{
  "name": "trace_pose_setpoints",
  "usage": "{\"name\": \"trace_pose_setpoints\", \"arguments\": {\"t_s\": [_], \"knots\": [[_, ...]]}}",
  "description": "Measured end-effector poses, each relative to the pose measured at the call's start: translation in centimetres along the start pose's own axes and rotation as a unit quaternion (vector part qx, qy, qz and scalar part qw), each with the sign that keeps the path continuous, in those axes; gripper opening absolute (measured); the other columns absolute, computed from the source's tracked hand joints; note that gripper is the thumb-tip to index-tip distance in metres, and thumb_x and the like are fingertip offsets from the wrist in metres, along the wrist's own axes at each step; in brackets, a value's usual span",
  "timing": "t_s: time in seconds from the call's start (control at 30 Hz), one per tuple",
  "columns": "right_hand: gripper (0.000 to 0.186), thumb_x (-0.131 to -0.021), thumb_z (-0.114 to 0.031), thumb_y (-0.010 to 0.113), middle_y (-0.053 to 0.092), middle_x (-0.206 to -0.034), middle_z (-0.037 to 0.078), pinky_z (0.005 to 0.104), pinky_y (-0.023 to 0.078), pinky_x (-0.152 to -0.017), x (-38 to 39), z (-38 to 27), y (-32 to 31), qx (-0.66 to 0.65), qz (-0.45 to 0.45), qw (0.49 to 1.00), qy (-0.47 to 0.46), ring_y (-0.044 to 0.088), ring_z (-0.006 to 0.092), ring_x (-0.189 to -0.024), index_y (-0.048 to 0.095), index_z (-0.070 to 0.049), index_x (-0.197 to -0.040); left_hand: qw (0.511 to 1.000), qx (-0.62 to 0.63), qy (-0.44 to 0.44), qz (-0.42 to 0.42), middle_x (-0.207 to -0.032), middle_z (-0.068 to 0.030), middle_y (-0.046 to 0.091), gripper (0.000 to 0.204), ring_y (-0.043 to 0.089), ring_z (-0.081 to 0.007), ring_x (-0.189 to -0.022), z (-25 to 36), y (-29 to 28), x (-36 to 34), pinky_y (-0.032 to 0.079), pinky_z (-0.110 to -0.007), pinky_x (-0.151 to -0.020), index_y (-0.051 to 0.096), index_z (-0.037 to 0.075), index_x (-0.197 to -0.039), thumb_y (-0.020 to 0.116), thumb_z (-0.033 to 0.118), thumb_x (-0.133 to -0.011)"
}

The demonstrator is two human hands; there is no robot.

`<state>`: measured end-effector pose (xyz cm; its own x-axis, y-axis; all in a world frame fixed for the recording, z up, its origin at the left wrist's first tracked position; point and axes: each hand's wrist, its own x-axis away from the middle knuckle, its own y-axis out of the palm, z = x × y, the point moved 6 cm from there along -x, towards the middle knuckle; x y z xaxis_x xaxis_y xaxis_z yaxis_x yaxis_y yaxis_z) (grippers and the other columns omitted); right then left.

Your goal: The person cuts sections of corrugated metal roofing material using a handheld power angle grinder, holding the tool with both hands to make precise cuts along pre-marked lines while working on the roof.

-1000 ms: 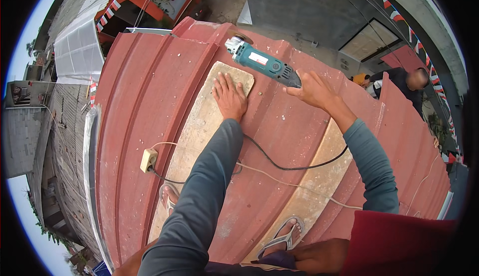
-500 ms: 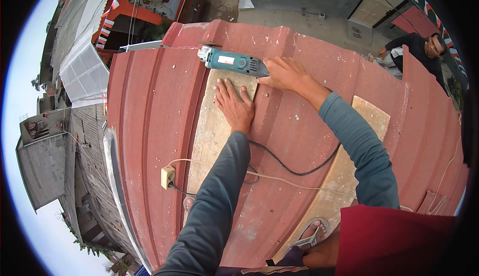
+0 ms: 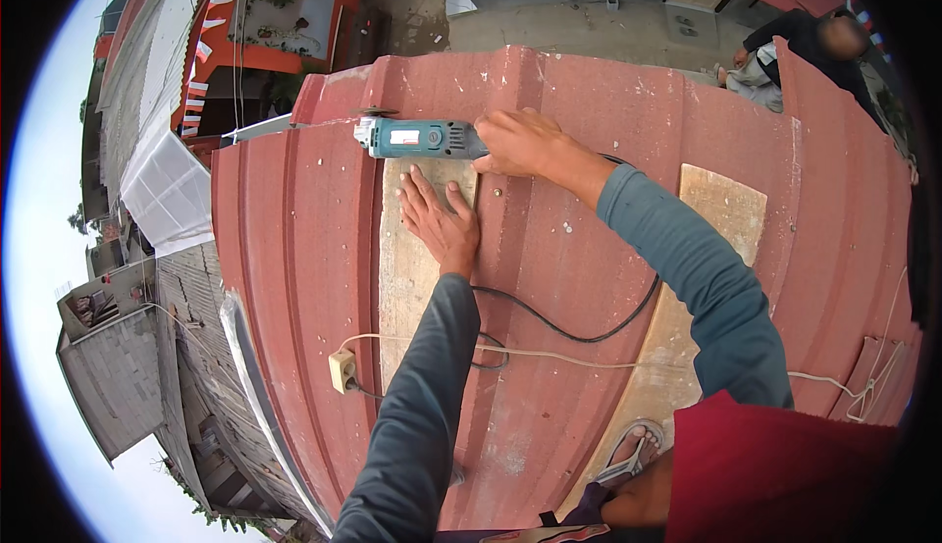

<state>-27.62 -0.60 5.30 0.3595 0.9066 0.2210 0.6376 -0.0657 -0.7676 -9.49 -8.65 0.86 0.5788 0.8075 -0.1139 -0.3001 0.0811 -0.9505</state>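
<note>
My right hand (image 3: pixel 520 143) is closed around the rear of a teal angle grinder (image 3: pixel 422 138), which lies on its side near the far edge of the red ribbed metal roof (image 3: pixel 589 278). The grinder's disc (image 3: pixel 378 111) faces away from me, at the end of a pale line across the sheet. My left hand (image 3: pixel 441 221) rests flat, fingers spread, on a worn wooden board (image 3: pixel 402 293) just below the grinder. A black cord (image 3: pixel 559 327) loops over the roof behind my wrists.
A cream socket block (image 3: pixel 342 370) with a pale cable lies left of my left arm. My sandalled foot (image 3: pixel 633 448) stands on a second board (image 3: pixel 721 214). Beyond the roof's far right edge sits another person (image 3: pixel 810 48). The left roof edge (image 3: pixel 257 366) drops toward lower roofs.
The whole view has shifted slightly, so the grinder and both hands appear lower and farther left. The grinder lies more level in the picture. Both hands keep their places on grinder and board.
</note>
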Motion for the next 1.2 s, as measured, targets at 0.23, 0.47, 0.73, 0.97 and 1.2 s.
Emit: {"name": "trace_pose_setpoints", "arguments": {"t_s": [0.23, 0.47, 0.73, 0.97, 1.2], "knots": [[0.043, -0.081, -0.035, 0.076, 0.071, -0.114, 0.018, 0.0469, 0.055, -0.091, -0.2, 0.6, -0.4, 0.004, 0.001, 1.0, -0.014, 0.068, 0.0366, -0.11, 0.072, -0.002, -0.109, 1.0, -0.005, 0.005, 0.009, -0.163, -0.0203, 0.03, 0.068, 0.023, -0.041, -0.152, -0.2, 0.2, 0.0, 0.015, -0.053, -0.123, 0.032, 0.005, -0.158, 0.044, 0.044, -0.103], [0.048, -0.082, -0.04, 0.075, 0.07, -0.114, 0.02, 0.0481, 0.054, -0.093, -0.3, 0.9, -0.3, 0.005, -0.002, 1.0, -0.018, 0.067, 0.0386, -0.109, 0.07, 0.0, -0.109, 1.0, -0.03, 0.006, -0.001, -0.164, -0.02, 0.029, 0.065, 0.022, -0.0405, -0.152, -0.7, 0.6, 0.0, 0.014, -0.053, -0.123, 0.038, 0.004, -0.155, 0.04, 0.045, -0.104], [0.054, -0.081, -0.043, 0.077, 0.07, -0.111, 0.023, 0.0501, 0.054, -0.092, -0.1, 1.1, -0.8, -0.002, -0.002, 1.0, -0.02, 0.067, 0.042, -0.106, 0.07, 0.003, -0.107, 0.999, -0.033, 0.012, 0.001, -0.165, -0.0197, 0.027, 0.065, 0.022, -0.0404, -0.152, -0.4, 0.5, 0.0, 0.014, -0.054, -0.122, 0.038, 0.003, -0.155, 0.039, 0.045, -0.105], [0.05, -0.081, -0.039, 0.077, 0.069, -0.119, 0.022, 0.0496, 0.055, -0.092, 0.3, 0.9, -2.2, 0.009, -0.058, 0.998, 0.03, 0.067, 0.0412, -0.11, 0.071, 0.001, -0.11, 0.999, -0.031, 0.014, 0.004, -0.165, -0.0206, 0.027, 0.065, 0.022, -0.0412, -0.152, -0.2, 0.1, -0.1, 0.014, -0.054, -0.122, 0.037, 0.003, -0.155, 0.039, 0.045, -0.105], [0.054, -0.081, -0.044, 0.076, 0.068, -0.12, 0.023, 0.0503, 0.055, -0.093, 0.1, 1.5, -2.0, 0.017, -0.066, 0.997, 0.038, 0.066, 0.0421, -0.112, 0.07, 0.0, -0.112, 1.0, -0.028, 0.014, -0.004, -0.165, -0.0217, 0.026, 0.063, 0.021, -0.0424, -0.152, -0.3, 0.0, -0.1, 0.014, -0.054, -0.122, 0.036, 0.001, -0.155, 0.04, 0.041, -0.105]]}}
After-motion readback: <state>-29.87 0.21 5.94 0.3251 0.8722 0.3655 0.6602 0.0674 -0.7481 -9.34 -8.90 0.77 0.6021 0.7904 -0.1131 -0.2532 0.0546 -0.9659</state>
